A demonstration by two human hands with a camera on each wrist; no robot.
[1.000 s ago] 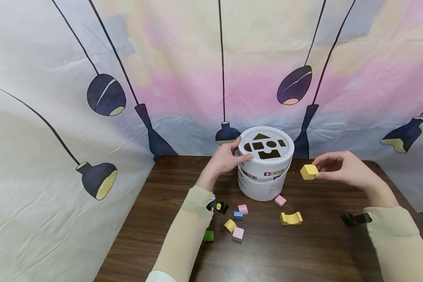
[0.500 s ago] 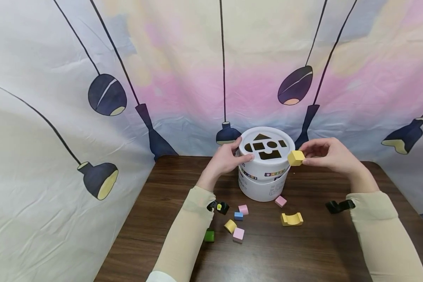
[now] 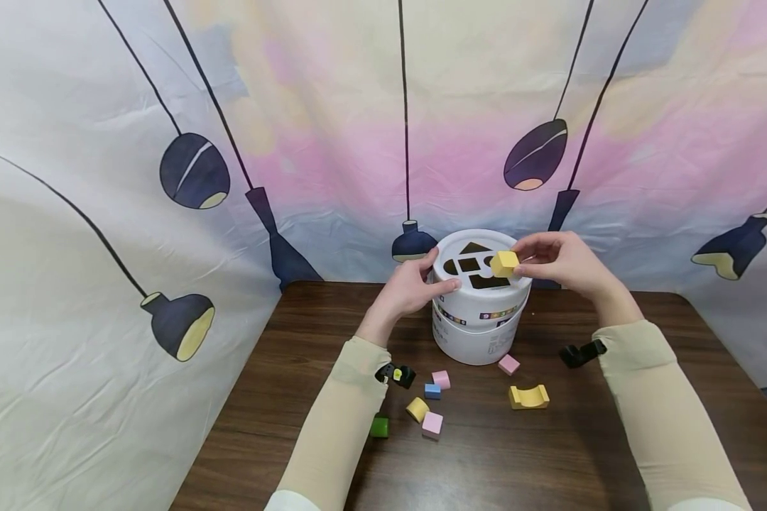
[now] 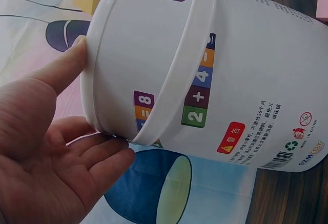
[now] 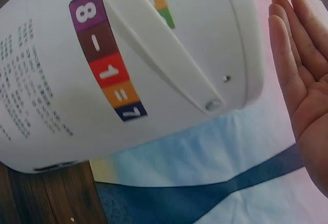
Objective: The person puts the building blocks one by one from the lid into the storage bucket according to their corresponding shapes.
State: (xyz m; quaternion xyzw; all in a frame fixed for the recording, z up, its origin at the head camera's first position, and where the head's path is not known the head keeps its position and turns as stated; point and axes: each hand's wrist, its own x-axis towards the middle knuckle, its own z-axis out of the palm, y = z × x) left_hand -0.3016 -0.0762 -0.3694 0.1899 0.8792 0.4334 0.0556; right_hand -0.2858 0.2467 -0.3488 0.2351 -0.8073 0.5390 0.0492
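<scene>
The right hand (image 3: 559, 261) pinches a small yellow cube block (image 3: 504, 264) between thumb and fingertips, holding it just above the lid of the white plastic shape-sorter bucket (image 3: 481, 312), over the dark cut-out holes. The left hand (image 3: 412, 287) has its fingers curled round the bucket's upper rim on the far left side, thumb lying across the lid's edge, bracing it where it stands on the dark wood-grain desk (image 3: 550, 454). To my eye the cube wants to sit flat and square over the square hole (image 3: 468, 265), corners turned to match it, with the other hand keeping the bucket from tipping. Whether the cube touches the lid I cannot tell; it also covers part of the round hole, so that one's outline is lost. Both wrist views show little beyond the bucket's wall with its coloured number labels, and the right one catches only a corner of the cube. In front of the bucket lie loose blocks: a yellow arch-shaped block (image 3: 528, 397), a pink cube (image 3: 508, 364), another pink piece (image 3: 432, 424), a little blue block (image 3: 431, 390), a yellow rounded piece (image 3: 417, 409) and a green block (image 3: 378, 426).
</scene>
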